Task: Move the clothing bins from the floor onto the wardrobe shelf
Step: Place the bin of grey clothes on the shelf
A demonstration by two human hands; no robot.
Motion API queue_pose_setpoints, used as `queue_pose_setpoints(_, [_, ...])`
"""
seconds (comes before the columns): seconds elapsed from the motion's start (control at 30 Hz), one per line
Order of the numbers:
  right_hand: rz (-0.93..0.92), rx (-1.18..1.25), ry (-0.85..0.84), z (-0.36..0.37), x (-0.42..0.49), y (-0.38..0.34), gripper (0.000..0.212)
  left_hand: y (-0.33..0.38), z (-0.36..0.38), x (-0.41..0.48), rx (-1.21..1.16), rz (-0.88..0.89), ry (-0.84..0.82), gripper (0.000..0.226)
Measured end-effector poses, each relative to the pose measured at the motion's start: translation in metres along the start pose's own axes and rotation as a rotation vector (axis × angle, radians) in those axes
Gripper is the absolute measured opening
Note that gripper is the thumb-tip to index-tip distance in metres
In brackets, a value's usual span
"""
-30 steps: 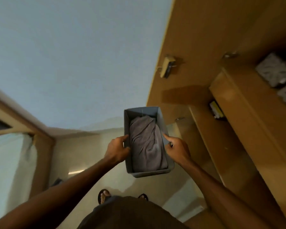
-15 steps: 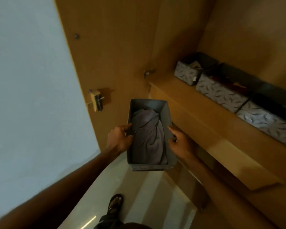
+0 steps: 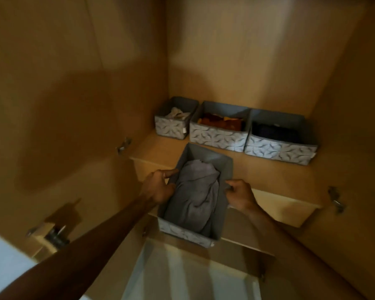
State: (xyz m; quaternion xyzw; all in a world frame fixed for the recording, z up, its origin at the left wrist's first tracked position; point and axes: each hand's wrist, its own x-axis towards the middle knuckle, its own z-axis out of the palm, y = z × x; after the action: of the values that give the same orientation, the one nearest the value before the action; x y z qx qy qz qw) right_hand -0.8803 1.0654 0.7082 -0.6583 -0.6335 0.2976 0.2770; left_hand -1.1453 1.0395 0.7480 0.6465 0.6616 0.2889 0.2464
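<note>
I hold a grey fabric bin (image 3: 187, 233) with a folded grey garment (image 3: 195, 191) inside, in the air at the front edge of the wooden wardrobe shelf (image 3: 268, 169). My left hand (image 3: 159, 187) grips its left wall and my right hand (image 3: 239, 194) grips its right wall. The bin's far end reaches over the shelf edge; its near end hangs in front. Three patterned grey bins stand in a row at the back of the shelf: a small left bin (image 3: 171, 127), a middle bin (image 3: 217, 137) with orange-brown clothes, and a right bin (image 3: 281, 149) with dark clothes.
The open wardrobe door (image 3: 63, 105) stands at the left, with a latch (image 3: 55, 236) low on it. Hinges show at the left (image 3: 123, 144) and right (image 3: 336, 200) wardrobe sides. A lower shelf edge (image 3: 247, 245) and pale floor (image 3: 182, 273) lie below the bin.
The view has swung from the wall and door round to face the wardrobe interior. The bin in both my hands has risen and come up to the shelf's front edge.
</note>
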Motion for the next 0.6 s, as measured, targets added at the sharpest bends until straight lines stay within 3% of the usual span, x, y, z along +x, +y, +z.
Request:
queue_pose_setpoints(0.07, [0.071,0.024,0.077,-0.009,0.008,0.004,0.017,0.011,0.002,0.022,-0.017,0.068,-0.015,0.033])
queue_pose_setpoints(0.17, [0.204,0.158,0.195,-0.03,0.016,0.01,0.022,0.027,0.014,0.054,-0.012,0.127,-0.098,0.031])
queue_pose_setpoints(0.3, [0.396,0.482,0.285,-0.05,0.028,0.031,0.02,0.041,0.047,0.081,0.019,0.155,-0.13,0.031])
queue_pose_setpoints(0.47, [0.474,0.7,0.431,-0.07,0.042,0.049,0.022,0.079,0.092,0.093,-0.2,0.055,-0.147,0.037])
queue_pose_setpoints(0.53, [0.479,0.689,0.414,-0.078,0.046,0.053,0.026,0.094,0.108,0.099,-0.276,-0.021,-0.238,0.044])
queue_pose_setpoints(0.6, [0.483,0.681,0.374,-0.082,0.05,0.056,0.031,0.104,0.12,0.106,-0.246,-0.017,-0.315,0.032])
